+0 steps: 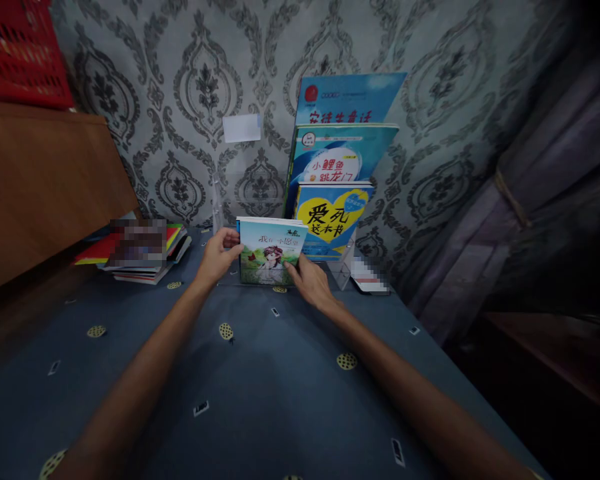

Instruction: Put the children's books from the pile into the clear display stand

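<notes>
A small green and light-blue book (270, 257) with a cartoon figure on its cover stands upright at the front left of a clear stand (347, 270). My left hand (221, 250) holds its left edge, and my right hand (310, 277) grips its right side with the thumb on the cover. Behind and to the right, a blue book with a yellow heart (330, 217), a teal book (343, 153) and a taller blue book (350, 97) rise in tiers.
A pile of books (145, 257) lies at the left by a wooden cabinet (50, 180) bearing a red basket (23, 53). A white item (371, 277) lies right of the stand. A curtain (470, 220) hangs beyond the right edge of the blue cloth (280, 387).
</notes>
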Motion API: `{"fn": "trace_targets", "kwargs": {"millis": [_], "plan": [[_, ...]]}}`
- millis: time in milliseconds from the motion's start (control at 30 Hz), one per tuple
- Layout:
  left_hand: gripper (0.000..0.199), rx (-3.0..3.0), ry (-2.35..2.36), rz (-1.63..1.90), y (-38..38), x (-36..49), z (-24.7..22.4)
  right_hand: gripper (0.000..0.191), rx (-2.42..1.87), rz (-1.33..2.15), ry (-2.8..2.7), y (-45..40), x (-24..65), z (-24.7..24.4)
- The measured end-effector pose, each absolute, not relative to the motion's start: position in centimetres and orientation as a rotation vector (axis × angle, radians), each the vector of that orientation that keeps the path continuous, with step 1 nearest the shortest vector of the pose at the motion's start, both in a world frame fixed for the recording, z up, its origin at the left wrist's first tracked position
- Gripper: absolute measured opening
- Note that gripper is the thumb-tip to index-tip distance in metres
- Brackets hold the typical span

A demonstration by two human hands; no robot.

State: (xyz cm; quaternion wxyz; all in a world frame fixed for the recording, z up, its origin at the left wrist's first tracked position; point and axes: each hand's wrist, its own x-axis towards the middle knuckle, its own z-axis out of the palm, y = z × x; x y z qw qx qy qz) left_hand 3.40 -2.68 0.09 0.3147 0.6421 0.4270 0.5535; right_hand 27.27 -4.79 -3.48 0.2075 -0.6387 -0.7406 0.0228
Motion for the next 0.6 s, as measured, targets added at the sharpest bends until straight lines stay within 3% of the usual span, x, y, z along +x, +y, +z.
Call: {"fn": "trace_targets", "kwargs": {"millis": [333, 600], "plan": [[0.027, 1.896, 1.136, 1.351, -2.8, 3.0, 0.1, 0.032, -1.704, 0.090, -2.078, -4.6, 27.6, -3.6], [0.045, 1.809, 1.049, 1.298, -2.4, 2.1, 0.1, 0.039, -1.405, 0.282, -2.012, -3.0, 29.5, -3.0]]}}
